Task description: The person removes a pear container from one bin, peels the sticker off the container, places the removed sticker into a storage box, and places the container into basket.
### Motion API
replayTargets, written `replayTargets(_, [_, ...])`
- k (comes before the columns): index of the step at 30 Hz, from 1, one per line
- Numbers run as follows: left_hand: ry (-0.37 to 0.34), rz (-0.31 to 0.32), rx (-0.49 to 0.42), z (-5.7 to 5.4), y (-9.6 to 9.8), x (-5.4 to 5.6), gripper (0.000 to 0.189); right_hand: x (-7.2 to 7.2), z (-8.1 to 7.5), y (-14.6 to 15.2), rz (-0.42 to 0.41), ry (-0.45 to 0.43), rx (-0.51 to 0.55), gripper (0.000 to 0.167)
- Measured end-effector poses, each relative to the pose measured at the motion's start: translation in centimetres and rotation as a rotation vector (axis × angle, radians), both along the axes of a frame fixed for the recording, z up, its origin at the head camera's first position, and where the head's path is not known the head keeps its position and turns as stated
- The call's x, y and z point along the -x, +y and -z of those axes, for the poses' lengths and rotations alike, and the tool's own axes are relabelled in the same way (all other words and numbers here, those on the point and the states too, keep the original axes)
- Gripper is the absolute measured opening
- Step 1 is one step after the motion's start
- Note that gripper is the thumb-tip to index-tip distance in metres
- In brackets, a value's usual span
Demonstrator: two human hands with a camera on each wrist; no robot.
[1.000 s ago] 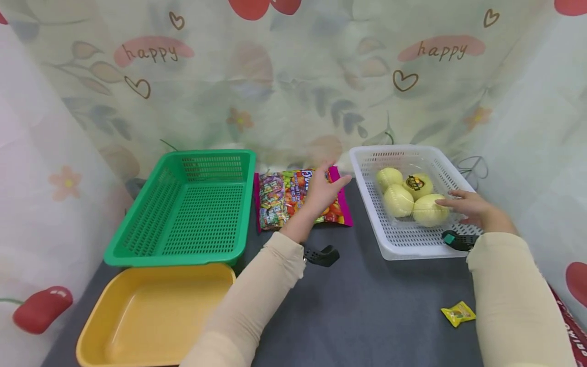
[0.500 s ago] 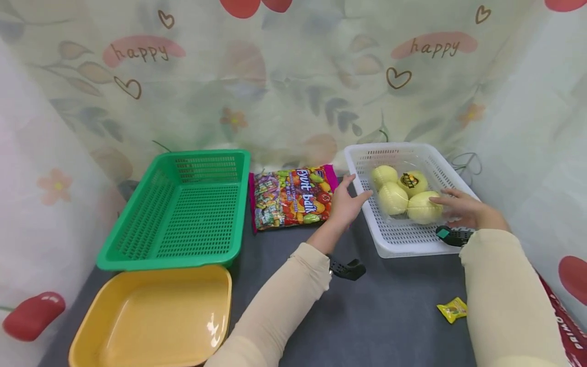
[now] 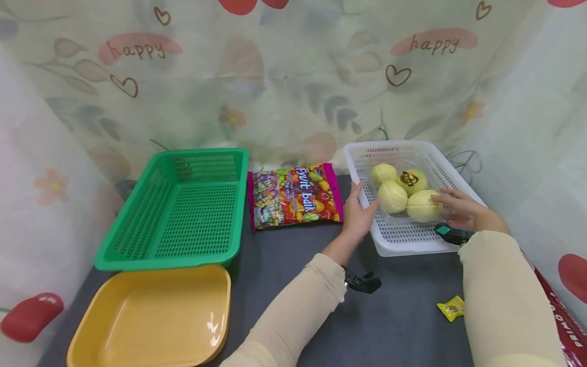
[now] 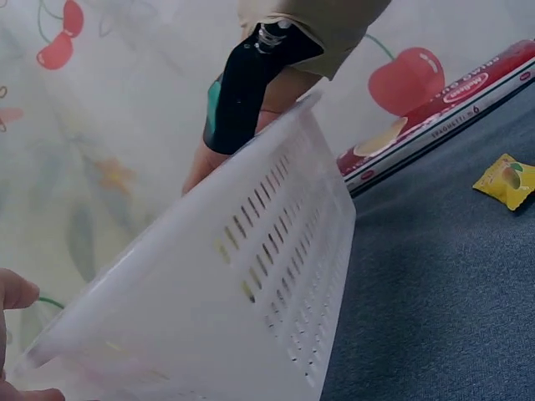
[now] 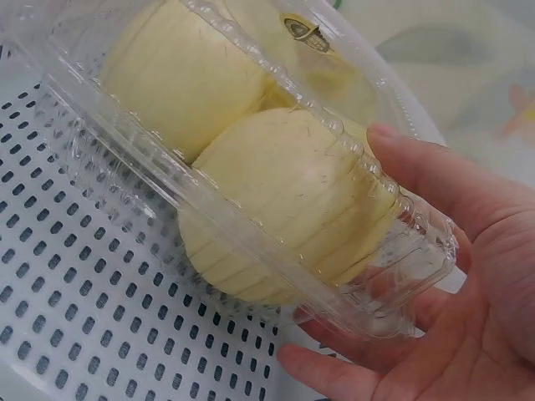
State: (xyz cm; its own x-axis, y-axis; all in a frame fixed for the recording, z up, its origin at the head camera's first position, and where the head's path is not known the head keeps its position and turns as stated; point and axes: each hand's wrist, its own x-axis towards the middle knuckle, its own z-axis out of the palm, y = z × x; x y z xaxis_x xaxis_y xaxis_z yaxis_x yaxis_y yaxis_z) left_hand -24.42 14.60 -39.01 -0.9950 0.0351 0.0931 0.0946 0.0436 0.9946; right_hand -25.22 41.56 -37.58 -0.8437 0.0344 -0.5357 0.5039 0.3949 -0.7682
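A clear plastic box of pale yellow fruits (image 3: 393, 197) is inside the white basket (image 3: 384, 248). My right hand (image 3: 465, 208) grips the near right end of this box. In the right wrist view, the thumb (image 5: 410, 159) lies on the lid side and other fingers are beneath the box's edge. At the basket's left wall is my left hand (image 3: 359, 216), thumb and fingers spread by the rim; contact is hard to tell. The left wrist view shows the basket's outer wall (image 4: 175, 292), with only parts of my left hand at the left edge.
A colourful fruit candy bag (image 3: 295, 196) lies left of the white basket. Farther left stand a green basket (image 3: 236, 214) and a yellow tray (image 3: 224, 306). A yellow wrapped candy (image 3: 451, 308) lies in front. A red spaghetti pack (image 4: 443, 104) is at the right.
My left hand has moved right, from over the candy bag to the white basket's left rim. My right hand has stayed at the fruit box. The view has shifted slightly.
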Motion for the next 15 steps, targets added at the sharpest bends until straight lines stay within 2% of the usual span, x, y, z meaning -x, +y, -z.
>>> replayTargets(7, [-0.007,0.006,0.017,0.23,0.62,-0.34,0.062,0.06,0.43,-0.04,0.03,0.008,0.038,0.092])
replayTargets(15, [0.042,0.04,0.094,0.83,0.59,-0.43,0.065,0.26,0.66,-0.32,0.112,0.008,0.228,0.091])
